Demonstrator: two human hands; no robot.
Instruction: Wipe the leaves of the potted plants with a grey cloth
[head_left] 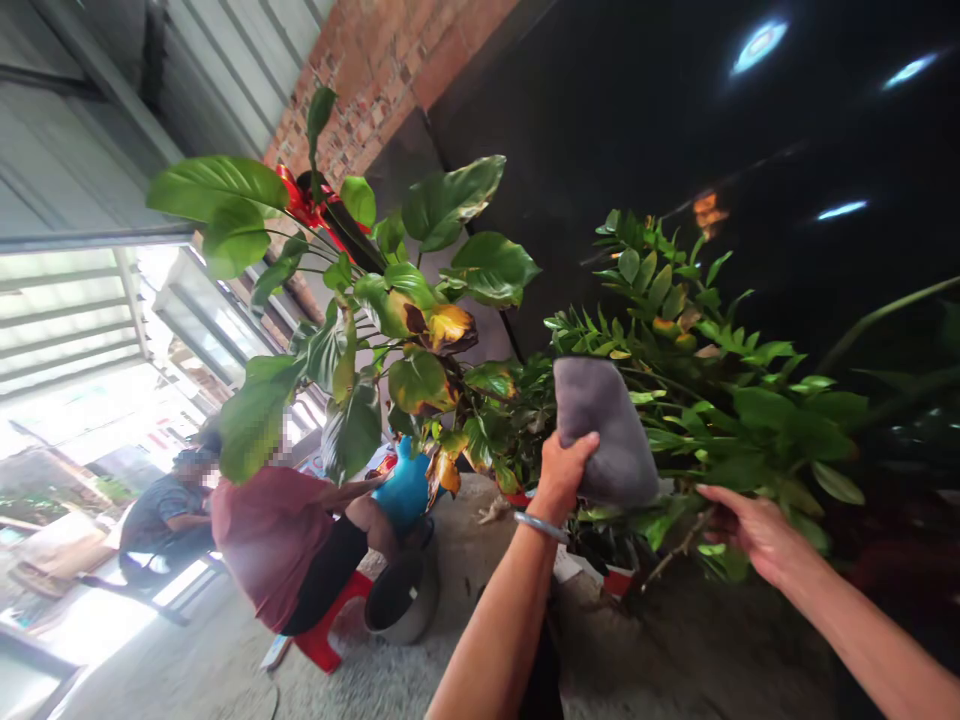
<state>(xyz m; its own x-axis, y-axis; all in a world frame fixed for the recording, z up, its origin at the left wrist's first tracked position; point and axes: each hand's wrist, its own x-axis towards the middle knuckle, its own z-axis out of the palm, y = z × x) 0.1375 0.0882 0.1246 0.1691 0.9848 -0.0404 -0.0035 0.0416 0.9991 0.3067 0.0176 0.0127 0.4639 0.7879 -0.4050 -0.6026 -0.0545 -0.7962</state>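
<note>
Left fingers (589,444) grip gray cloth (619,430); red-white item (619,580) below, any print blurred.

The left hand (564,470) grips a grey cloth (609,430) (thick, pad-like) before a leafy plant (765,408); the right hand (761,532) touches its lower foliage.

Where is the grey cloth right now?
In the head view, the grey cloth is right of centre, held in the left hand, in front of the small-leaved plant.
</note>
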